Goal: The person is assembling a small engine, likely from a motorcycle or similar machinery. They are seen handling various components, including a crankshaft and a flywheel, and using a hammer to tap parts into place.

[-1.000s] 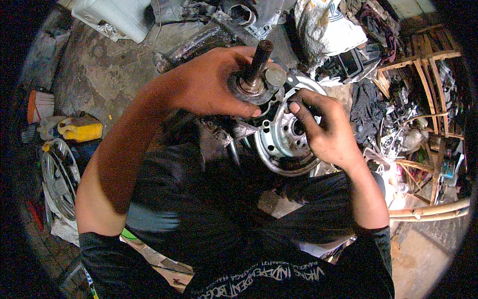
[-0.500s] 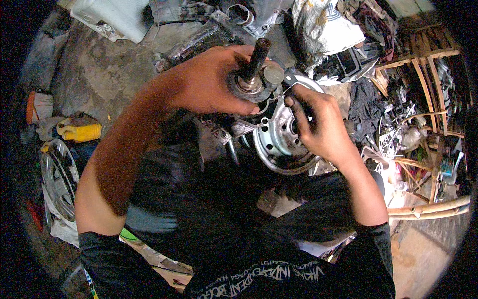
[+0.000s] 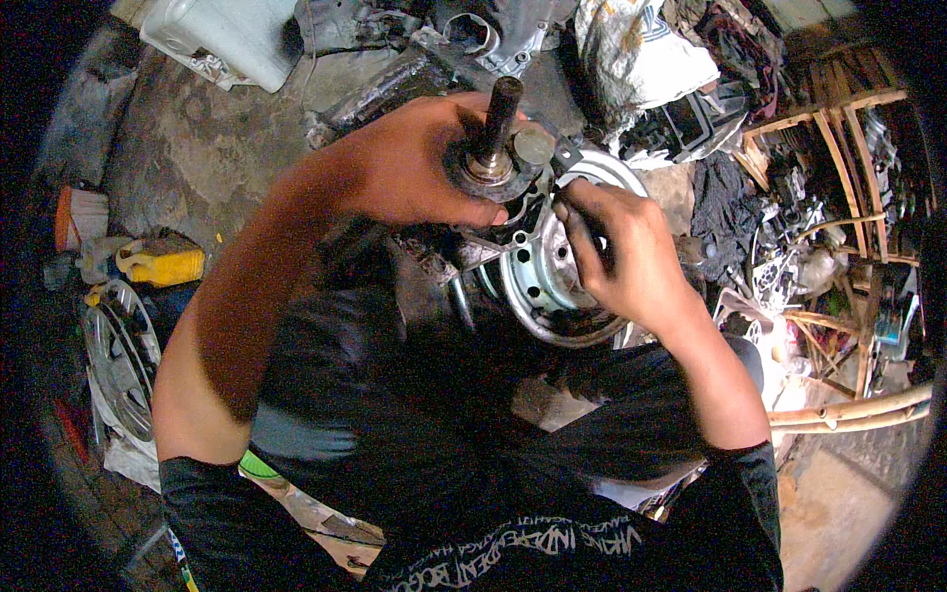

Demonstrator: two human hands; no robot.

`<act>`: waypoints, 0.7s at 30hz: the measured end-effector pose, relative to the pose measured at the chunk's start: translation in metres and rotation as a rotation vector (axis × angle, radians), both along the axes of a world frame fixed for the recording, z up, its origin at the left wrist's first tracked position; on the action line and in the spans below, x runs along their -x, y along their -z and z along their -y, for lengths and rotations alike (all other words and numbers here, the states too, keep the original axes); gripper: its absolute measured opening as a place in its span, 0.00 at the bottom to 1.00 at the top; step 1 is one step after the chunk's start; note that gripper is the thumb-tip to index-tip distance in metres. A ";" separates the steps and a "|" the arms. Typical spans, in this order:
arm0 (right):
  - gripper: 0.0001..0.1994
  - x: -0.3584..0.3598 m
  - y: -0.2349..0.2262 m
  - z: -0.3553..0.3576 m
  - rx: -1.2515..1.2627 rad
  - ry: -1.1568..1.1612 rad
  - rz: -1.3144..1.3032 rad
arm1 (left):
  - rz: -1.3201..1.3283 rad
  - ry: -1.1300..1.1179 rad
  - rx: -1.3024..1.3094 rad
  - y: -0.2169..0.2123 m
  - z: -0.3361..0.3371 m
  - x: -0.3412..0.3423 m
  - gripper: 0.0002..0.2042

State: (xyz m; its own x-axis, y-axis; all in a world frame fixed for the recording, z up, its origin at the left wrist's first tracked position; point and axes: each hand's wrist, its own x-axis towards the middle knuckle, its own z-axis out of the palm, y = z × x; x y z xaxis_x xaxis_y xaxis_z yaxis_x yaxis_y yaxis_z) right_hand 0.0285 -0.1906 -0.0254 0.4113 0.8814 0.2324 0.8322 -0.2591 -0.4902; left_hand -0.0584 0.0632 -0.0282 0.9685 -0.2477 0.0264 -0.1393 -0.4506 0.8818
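My left hand (image 3: 429, 163) is wrapped round a metal machine part with an upright dark shaft (image 3: 501, 116). A collar circles the shaft's base, and a round grey knob (image 3: 534, 146) stands beside it. The thumb presses on the part's near side, while the other fingers are hidden behind it. Just to the right, my right hand (image 3: 631, 252) is closed, thumb against bent fingers, at the part's right edge. What it pinches, if anything, is too small or hidden to make out. Below both hands lies a silvery wheel rim (image 3: 538, 311) with round holes.
A pale plastic container (image 3: 222, 39) and greasy metal castings (image 3: 483, 39) are at the back. A white sack (image 3: 646, 64) lies back right, beside a wooden rack (image 3: 838, 168) and scrap. At left are a yellow jug (image 3: 163, 260) and a spoked wheel cover (image 3: 113, 345).
Both hands have shifted slightly left with the shafted part. The right fingers have moved a little along its right edge; the left grip looks the same.
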 end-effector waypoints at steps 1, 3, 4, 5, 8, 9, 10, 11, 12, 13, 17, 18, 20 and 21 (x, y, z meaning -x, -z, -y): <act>0.08 0.001 0.000 0.000 0.000 0.009 0.003 | 0.026 0.008 -0.056 0.000 0.000 -0.002 0.35; 0.09 0.003 -0.002 -0.002 0.000 0.022 0.007 | 0.086 0.008 -0.086 0.001 -0.001 -0.002 0.34; 0.08 0.005 -0.002 -0.001 0.014 0.006 -0.013 | 0.120 0.001 -0.060 0.002 0.000 -0.002 0.33; 0.08 0.008 -0.003 0.001 0.028 -0.012 -0.034 | 0.153 -0.007 -0.035 0.002 0.000 -0.001 0.33; 0.08 0.006 0.000 0.002 0.001 0.000 -0.036 | 0.037 -0.019 0.043 0.000 0.003 0.000 0.32; 0.08 0.003 0.000 -0.001 -0.031 0.031 -0.019 | 0.068 -0.013 0.022 0.000 0.003 -0.001 0.32; 0.08 0.001 0.000 -0.003 -0.062 0.062 -0.003 | 0.099 -0.007 0.002 0.001 0.002 -0.001 0.33; 0.08 -0.001 0.000 -0.003 -0.063 0.042 -0.001 | 0.130 -0.002 -0.018 0.002 0.002 -0.001 0.33; 0.08 0.000 -0.001 -0.003 -0.029 0.026 -0.010 | 0.115 -0.003 -0.011 0.001 0.001 -0.001 0.33; 0.08 0.003 -0.002 -0.002 0.004 0.010 -0.018 | 0.099 -0.005 -0.004 0.000 0.001 0.000 0.32; 0.08 0.009 -0.002 0.001 0.006 0.004 -0.021 | 0.050 -0.016 0.101 0.003 0.002 0.001 0.32; 0.08 0.008 -0.003 0.002 0.012 0.012 -0.005 | 0.073 -0.008 0.041 0.003 0.002 0.001 0.33; 0.08 0.001 0.002 -0.002 0.043 0.084 0.009 | 0.121 0.006 -0.080 0.002 0.000 0.001 0.33; 0.09 0.002 0.010 -0.001 0.084 0.041 0.036 | 0.111 0.003 -0.042 0.002 0.000 0.000 0.33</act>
State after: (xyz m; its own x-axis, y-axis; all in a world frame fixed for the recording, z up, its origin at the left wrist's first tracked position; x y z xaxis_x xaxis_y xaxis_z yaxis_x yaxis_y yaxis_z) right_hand 0.0264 -0.1894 -0.0357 0.4401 0.8810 0.1734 0.8369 -0.3325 -0.4348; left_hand -0.0589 0.0631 -0.0297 0.9593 -0.2541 0.1229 -0.2365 -0.4860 0.8413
